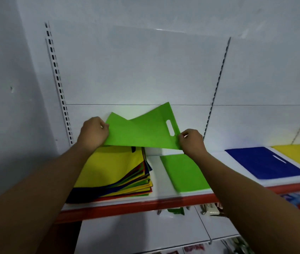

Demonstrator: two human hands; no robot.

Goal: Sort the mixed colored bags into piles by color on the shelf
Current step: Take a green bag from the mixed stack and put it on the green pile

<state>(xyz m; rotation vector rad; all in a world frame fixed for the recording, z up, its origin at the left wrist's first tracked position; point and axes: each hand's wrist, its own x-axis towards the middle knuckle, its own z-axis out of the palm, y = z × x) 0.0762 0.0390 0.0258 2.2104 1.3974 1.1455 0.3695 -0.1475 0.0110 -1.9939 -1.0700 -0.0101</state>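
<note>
Both hands, left hand (94,132) and right hand (191,142), pinch a green bag (141,131) mid-frame above the mixed stack (112,173).

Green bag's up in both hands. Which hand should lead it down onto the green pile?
Right. The right hand pinches the green bag by its corner directly above the back edge of the green pile, while the left hand grips the other edge over the mixed stack, farther from that pile.

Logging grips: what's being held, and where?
A green bag: left hand pinches its left edge, right hand its lower right corner near the handle slot.
</note>
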